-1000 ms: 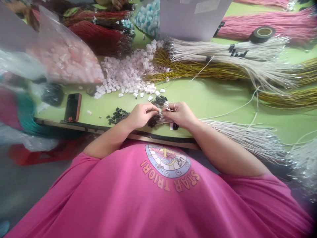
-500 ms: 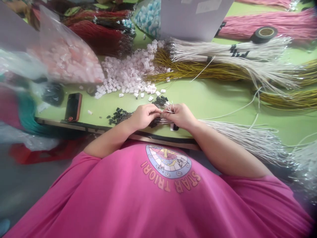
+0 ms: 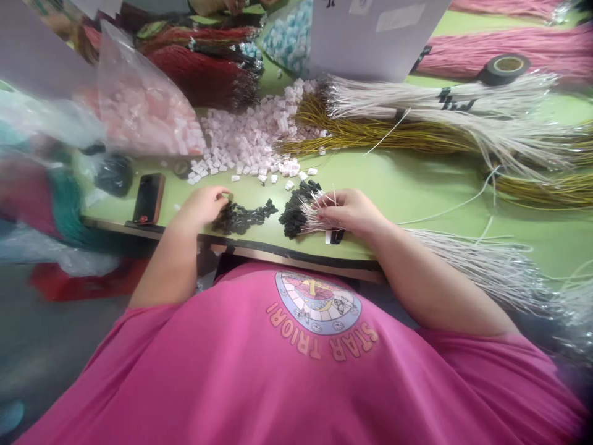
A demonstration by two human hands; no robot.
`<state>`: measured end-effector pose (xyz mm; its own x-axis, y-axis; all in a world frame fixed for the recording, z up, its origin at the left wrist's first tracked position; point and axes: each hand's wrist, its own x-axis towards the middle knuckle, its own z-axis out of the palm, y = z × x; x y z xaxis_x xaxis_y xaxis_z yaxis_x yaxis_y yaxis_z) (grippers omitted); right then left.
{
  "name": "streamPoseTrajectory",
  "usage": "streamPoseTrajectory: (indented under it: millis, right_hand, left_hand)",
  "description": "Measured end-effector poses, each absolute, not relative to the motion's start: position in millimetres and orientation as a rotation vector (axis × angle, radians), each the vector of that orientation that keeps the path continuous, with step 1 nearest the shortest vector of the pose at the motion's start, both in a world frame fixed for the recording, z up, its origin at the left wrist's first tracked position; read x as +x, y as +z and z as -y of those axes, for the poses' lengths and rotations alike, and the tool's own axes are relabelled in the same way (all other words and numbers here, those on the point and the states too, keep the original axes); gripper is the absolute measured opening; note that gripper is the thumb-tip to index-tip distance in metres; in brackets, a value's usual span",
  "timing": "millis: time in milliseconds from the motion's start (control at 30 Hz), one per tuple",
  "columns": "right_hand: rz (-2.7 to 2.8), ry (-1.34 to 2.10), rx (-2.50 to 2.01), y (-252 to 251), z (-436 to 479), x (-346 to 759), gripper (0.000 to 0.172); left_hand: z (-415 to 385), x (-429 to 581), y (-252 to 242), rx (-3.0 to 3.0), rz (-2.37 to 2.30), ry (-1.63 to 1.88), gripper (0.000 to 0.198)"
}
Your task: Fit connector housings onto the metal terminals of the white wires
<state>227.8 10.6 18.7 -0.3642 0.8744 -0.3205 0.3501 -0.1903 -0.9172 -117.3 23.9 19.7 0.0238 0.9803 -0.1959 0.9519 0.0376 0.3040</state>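
Observation:
My right hand (image 3: 345,210) is closed round the ends of several thin white wires (image 3: 311,213), fingertips pinched together. Black connector housings (image 3: 293,213) sit on the wire tips in a cluster just left of that hand. My left hand (image 3: 207,204) is at the upper left edge of a loose pile of small black housings (image 3: 243,216). Its thumb and fingers are curled together, and whatever lies between them is too small to make out. A long bundle of white wires (image 3: 477,266) lies to the right, beside my right forearm.
White connectors (image 3: 259,136) are heaped behind the hands, next to a clear bag (image 3: 148,117) of pinkish parts. A phone (image 3: 149,198) lies at the left. Yellow wires (image 3: 417,137), white bundles and a tape roll (image 3: 504,67) are at the back right. The table edge (image 3: 296,254) runs close to my body.
My left hand has moved left, away from my right hand, to the loose black housings. My right hand keeps the white wires. The view has shifted slightly.

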Motion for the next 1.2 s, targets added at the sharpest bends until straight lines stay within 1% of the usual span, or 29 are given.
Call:
streamPoseTrajectory:
  millis: [100, 267, 400, 467, 500, 567, 667, 733, 900, 1200]
  right_hand:
    - [1.684, 1.564, -1.389, 18, -9, 226, 0.011]
    - [1.695, 1.565, -1.359, 18, -7, 225, 0.006]
    - [1.695, 1.582, -1.36, 17, -8, 224, 0.007]
    - [1.699, 1.593, -1.353, 17, -8, 224, 0.009]
    - [1.706, 1.586, -1.348, 17, -8, 224, 0.01]
    - [1.725, 1.554, -1.333, 17, -8, 225, 0.011]
    - [1.769, 1.503, -1.31, 17, -9, 226, 0.012]
    - [1.79, 1.503, -1.299, 17, -9, 227, 0.012]
    - [1.767, 1.566, -1.286, 18, -10, 227, 0.01]
    - [1.75, 1.571, -1.292, 15, -11, 228, 0.011]
  left_hand:
    - [-28, -130, 10, 1.905, -1.843, 0.064, 0.024]
    - [-32, -128, 1, 1.978, -1.849, 0.115, 0.016]
    - [-28, -110, 13, 1.976, -1.927, 0.241, 0.01]
    - [-21, -88, 24, 1.976, -1.904, 0.35, 0.012]
    - [-17, -74, 28, 1.972, -1.85, 0.406, 0.016]
    - [-10, -42, 34, 1.892, -1.56, 0.535, 0.022]
    - [-4, 1, 32, 1.773, -1.251, 0.582, 0.019]
    - [-5, 19, 24, 1.709, -1.179, 0.6, 0.017]
    - [-8, 28, 10, 1.645, -1.198, 0.654, 0.017]
    - [-6, 26, 8, 1.607, -1.239, 0.701, 0.018]
